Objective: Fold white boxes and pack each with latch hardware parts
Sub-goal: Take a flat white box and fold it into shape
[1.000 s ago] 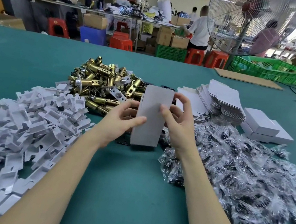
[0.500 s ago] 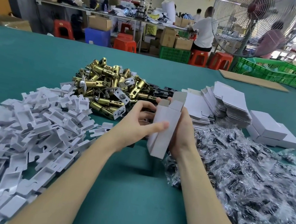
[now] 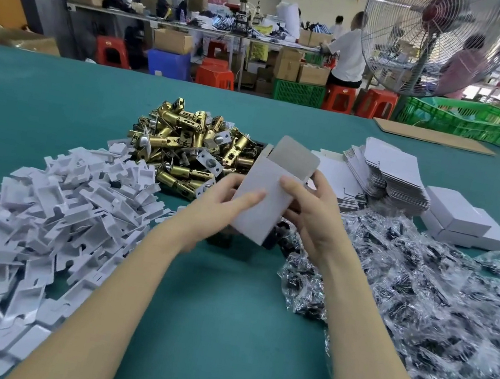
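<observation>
Gripping a white box [image 3: 264, 203] between them, the left hand [image 3: 223, 204] and right hand [image 3: 310, 215] hold it just above the green table [image 3: 222, 316], both with fingers curled around its sides. Its top flap [image 3: 294, 158] stands open, so the folding step looks nearly finished; next, a part must go in through the open end. Both forearms reach forward, converging at the box. Beyond lies the brass latch pile [image 3: 190, 147], left the white inserts [image 3: 43, 205], right the bagged parts [image 3: 421, 298], flat blanks [image 3: 385, 174] and finished boxes [image 3: 463, 220].
</observation>
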### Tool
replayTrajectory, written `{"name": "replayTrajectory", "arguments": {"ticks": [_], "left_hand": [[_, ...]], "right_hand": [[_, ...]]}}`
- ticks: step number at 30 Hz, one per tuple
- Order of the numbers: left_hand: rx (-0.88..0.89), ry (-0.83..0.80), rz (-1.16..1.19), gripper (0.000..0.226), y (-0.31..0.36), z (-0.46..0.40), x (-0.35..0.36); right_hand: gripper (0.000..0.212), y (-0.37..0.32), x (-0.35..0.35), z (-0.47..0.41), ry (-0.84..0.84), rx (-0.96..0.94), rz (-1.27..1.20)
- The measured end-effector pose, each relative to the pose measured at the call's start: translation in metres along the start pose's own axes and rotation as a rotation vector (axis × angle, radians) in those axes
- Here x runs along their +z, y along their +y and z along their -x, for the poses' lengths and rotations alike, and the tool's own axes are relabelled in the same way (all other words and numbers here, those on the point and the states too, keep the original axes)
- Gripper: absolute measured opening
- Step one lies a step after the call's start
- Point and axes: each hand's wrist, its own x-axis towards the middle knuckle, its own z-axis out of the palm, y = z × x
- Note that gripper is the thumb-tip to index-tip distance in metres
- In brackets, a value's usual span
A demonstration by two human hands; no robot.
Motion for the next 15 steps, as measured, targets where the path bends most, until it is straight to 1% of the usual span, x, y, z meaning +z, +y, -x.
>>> {"name": "replayTrajectory", "arguments": {"ticks": [1,2,4,7,9,11,15], "left_hand": [[-0.052,-0.043,0.008,0.037,-0.002,0.0,-0.005],[-0.083,-0.088,0.034,0.035,-0.004,0.001,-0.008],[-0.106,-0.131,0.145,0.041,-0.007,0.001,-0.007],[-0.123,-0.101,0.348,0.049,-0.013,0.004,0.005],[-0.139,-0.122,0.439,0.052,-0.021,0.007,0.013],[-0.141,-0.137,0.477,0.054,-0.027,0.009,0.017],[-0.107,-0.109,0.509,0.059,-0.034,0.008,0.017]], "right_hand": [[0.041,-0.002,-0.002,0.001,-0.024,-0.009,0.0],[0.045,-0.004,-0.003,0.001,-0.055,-0.018,0.009],[0.049,-0.008,-0.002,0.003,-0.123,-0.033,0.027],[0.051,-0.012,0.0,0.003,-0.171,-0.047,0.004],[0.055,-0.014,0.001,0.004,-0.189,-0.031,-0.028],[0.059,-0.013,0.003,0.005,-0.199,-0.013,-0.032],[0.049,-0.011,0.011,0.006,-0.216,0.014,0.013]]}}
